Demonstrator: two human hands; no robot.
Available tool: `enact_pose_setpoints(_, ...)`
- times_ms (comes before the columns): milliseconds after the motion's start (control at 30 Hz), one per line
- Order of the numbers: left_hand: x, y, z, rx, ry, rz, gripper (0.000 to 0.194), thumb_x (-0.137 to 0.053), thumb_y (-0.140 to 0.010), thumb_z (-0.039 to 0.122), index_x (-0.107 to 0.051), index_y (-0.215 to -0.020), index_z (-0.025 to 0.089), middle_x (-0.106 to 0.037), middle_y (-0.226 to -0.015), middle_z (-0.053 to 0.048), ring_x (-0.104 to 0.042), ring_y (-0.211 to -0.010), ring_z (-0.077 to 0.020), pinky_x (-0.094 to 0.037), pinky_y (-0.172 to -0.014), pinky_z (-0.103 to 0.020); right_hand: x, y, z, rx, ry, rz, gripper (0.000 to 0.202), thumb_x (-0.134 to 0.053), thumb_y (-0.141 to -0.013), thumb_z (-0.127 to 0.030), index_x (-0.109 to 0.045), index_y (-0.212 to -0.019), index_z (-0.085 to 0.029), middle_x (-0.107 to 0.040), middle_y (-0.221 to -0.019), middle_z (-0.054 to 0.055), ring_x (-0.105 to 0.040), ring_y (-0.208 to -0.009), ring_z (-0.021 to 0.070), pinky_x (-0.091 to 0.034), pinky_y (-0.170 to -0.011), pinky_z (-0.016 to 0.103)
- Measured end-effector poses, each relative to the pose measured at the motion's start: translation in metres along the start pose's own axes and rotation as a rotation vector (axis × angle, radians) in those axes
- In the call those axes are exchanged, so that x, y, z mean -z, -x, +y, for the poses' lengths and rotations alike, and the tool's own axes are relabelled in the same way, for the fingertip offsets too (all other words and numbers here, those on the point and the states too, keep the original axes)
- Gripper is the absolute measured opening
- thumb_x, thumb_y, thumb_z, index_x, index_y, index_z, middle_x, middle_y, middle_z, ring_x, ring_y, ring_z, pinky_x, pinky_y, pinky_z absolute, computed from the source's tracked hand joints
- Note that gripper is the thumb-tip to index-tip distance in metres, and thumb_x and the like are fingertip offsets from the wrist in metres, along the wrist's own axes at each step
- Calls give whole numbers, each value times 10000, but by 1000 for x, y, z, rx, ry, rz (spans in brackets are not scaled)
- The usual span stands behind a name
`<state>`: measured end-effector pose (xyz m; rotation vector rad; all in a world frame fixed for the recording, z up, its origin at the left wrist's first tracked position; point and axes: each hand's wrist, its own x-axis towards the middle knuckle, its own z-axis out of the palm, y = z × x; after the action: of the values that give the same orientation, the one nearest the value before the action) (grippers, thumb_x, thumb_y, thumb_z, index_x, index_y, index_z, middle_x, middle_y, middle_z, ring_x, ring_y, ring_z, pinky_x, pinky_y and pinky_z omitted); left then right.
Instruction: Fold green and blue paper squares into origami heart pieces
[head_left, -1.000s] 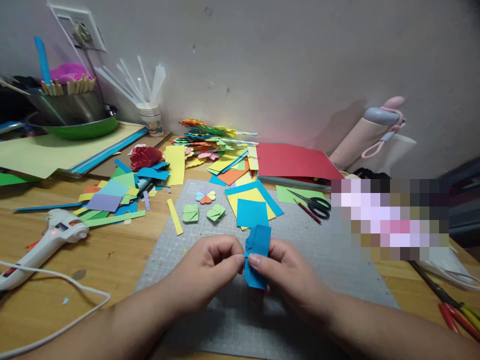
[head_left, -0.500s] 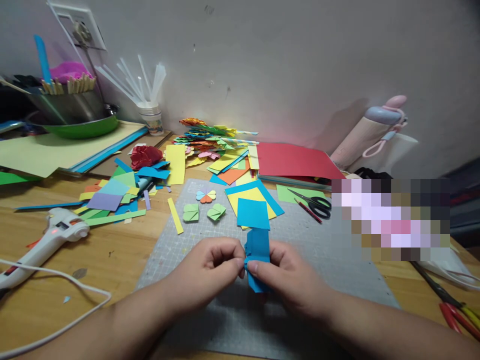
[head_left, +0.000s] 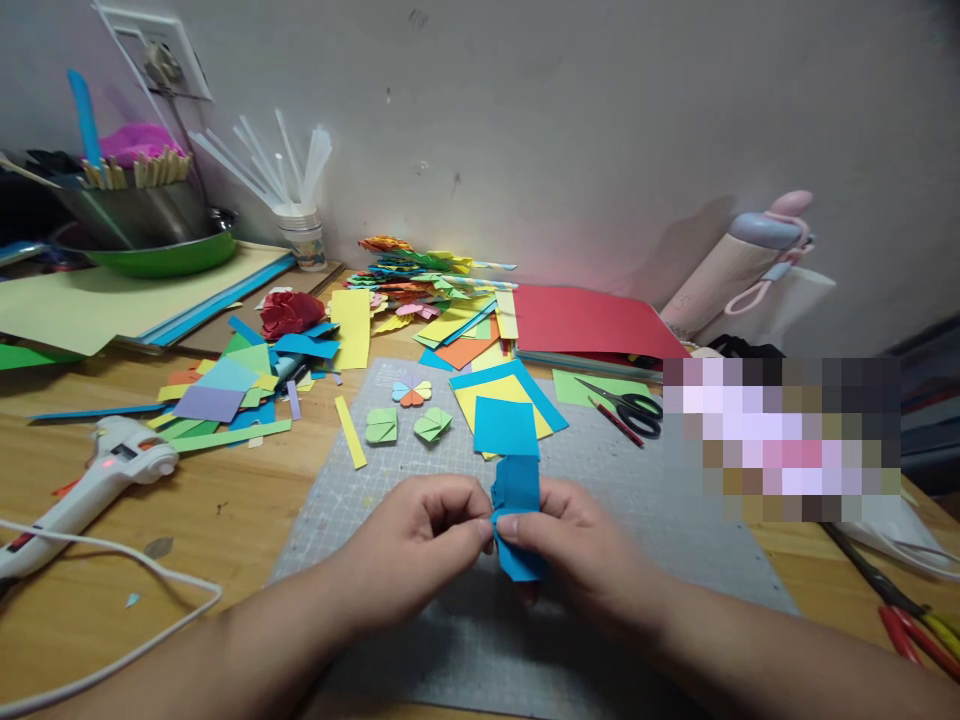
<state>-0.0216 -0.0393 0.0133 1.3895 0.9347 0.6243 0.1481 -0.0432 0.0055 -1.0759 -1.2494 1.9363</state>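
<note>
A folded piece of blue paper is held upright above the grey cutting mat. My right hand is closed on it, thumb across the front and fingers behind. The thumb and forefinger of my left hand pinch its left edge, which looks crumpled or creased. Just beyond lie a flat blue square and a yellow sheet. Two folded green paper pieces and a multicoloured paper flower rest on the mat to the left of these.
Black scissors and a red pencil lie at the mat's right. A white glue gun with its cable is at the left, near loose paper scraps. Red paper lies at the back; red-handled pliers sit far right.
The blue paper has shifted very slightly to the right and turned a little in my fingers. Both hands keep their grip; the things on the table have not moved.
</note>
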Motion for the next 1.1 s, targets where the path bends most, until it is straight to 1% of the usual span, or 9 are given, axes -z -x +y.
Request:
enact_pose_setpoints(67,0,0,0,6,17,7,190,-517,-760,292,-480,-611,181,-420,-566,57,-358,-560,-106,-305,-565,-228,-1,0,-1,-9,-13,6,215,-596,-731,-353,-497,-652,-178,-454,-516,-53,-396,-438,81,-349,-421,204)
enact_pose_setpoints(200,0,-1,-1,-8,29,-7,198,-506,-767,292,-482,-606,181,-420,-564,56,-349,-544,-104,-303,-560,-227,0,1,-1,52,52,-6,206,-604,-749,-332,-518,-657,-169,-451,-546,-47,-384,-485,82,-319,-444,203)
enact_pose_setpoints(333,0,0,-1,-17,15,-14,191,-512,-752,273,-471,-593,176,-417,-574,50,-355,-561,-107,-295,-554,-227,1,2,0,97,111,-19,197,-594,-771,-311,-520,-654,-170,-454,-556,-46,-391,-504,87,-316,-471,216)
enact_pose_setpoints(533,1,0,-3,-12,8,-18,168,-531,-730,268,-474,-604,173,-443,-596,40,-389,-593,-115,-306,-572,-231,0,3,0,99,120,-16,218,-599,-776,-343,-526,-664,-171,-457,-570,-46,-390,-513,90,-315,-485,221)
enact_pose_setpoints(733,1,0,-3,-29,59,-51,136,-536,-723,257,-482,-632,172,-471,-619,34,-406,-604,-117,-316,-582,-231,0,2,0,112,115,-11,180,-590,-779,-307,-543,-667,-174,-464,-558,-43,-396,-504,92,-315,-476,226)
enact_pose_setpoints(967,0,0,-4,-26,11,-17,163,-530,-734,249,-468,-606,171,-418,-589,46,-366,-582,-109,-293,-560,-226,1,3,1,122,134,-27,181,-570,-784,-297,-512,-661,-176,-442,-570,-43,-377,-513,95,-311,-490,228)
enact_pose_setpoints(1100,0,0,-6,-23,-21,-11,181,-526,-731,251,-450,-587,172,-399,-584,44,-360,-593,-115,-293,-563,-230,-1,4,-1,129,190,-20,176,-556,-782,-295,-502,-665,-175,-419,-600,-40,-358,-551,102,-304,-523,234)
